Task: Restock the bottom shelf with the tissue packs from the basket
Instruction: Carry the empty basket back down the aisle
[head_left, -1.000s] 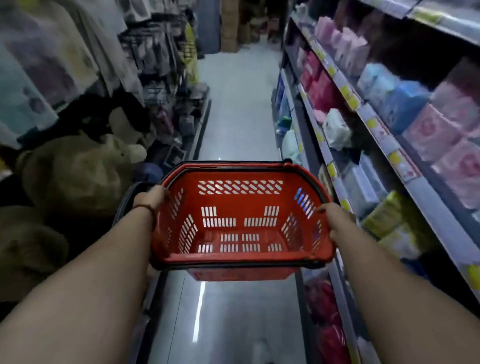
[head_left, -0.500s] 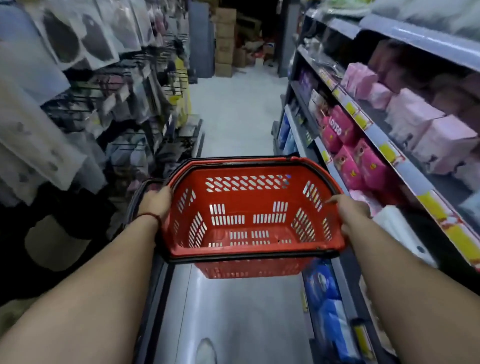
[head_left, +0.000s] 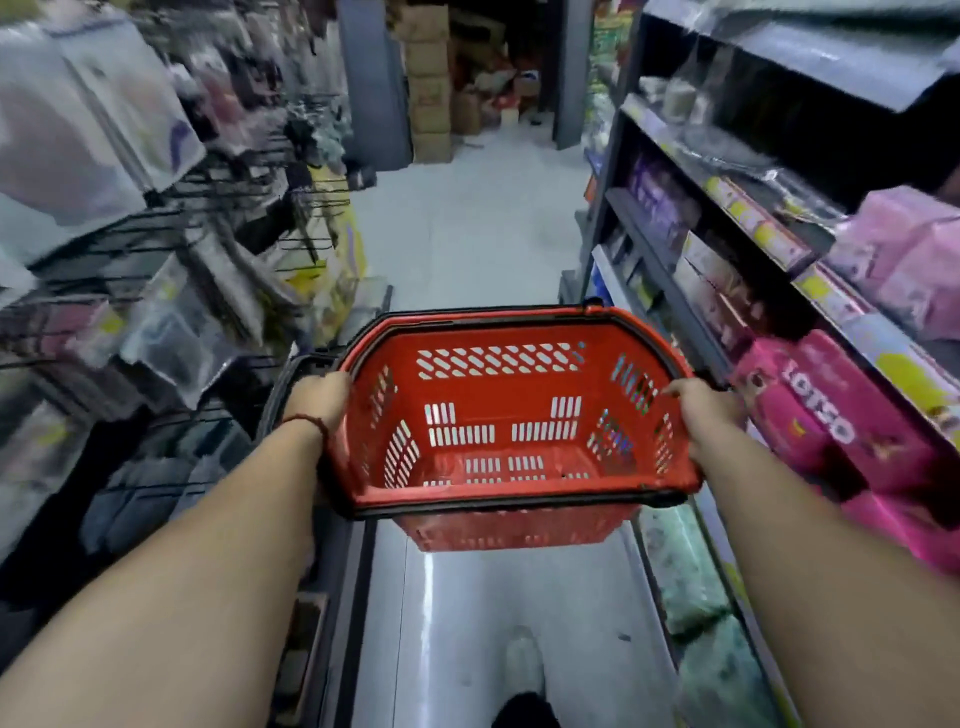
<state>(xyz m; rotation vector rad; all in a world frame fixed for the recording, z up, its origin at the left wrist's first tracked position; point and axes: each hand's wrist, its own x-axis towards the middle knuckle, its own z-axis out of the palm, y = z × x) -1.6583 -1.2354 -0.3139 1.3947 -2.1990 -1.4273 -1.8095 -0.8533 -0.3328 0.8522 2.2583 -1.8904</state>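
I carry a red plastic basket (head_left: 498, 415) with a black rim at waist height over the aisle floor. Nothing lies inside it. My left hand (head_left: 317, 397) grips its left rim, with a red string around the wrist. My right hand (head_left: 701, 410) grips the right rim. Pale green tissue packs (head_left: 691, 587) fill the bottom shelf at the lower right. Pink tissue packs marked LOTSO (head_left: 831, 415) sit on the shelf above them.
Grey shelving (head_left: 675, 291) with boxed goods runs along the right. Wire racks of hanging bagged goods (head_left: 171, 270) crowd the left. The pale aisle floor (head_left: 467, 223) leads to stacked cardboard boxes (head_left: 431, 88) at the far end. My shoe (head_left: 522, 665) shows below.
I have walked forward along the aisle with the basket held in both hands. The soft toys on the left are out of view, and the pink LOTSO packs are now beside my right arm.
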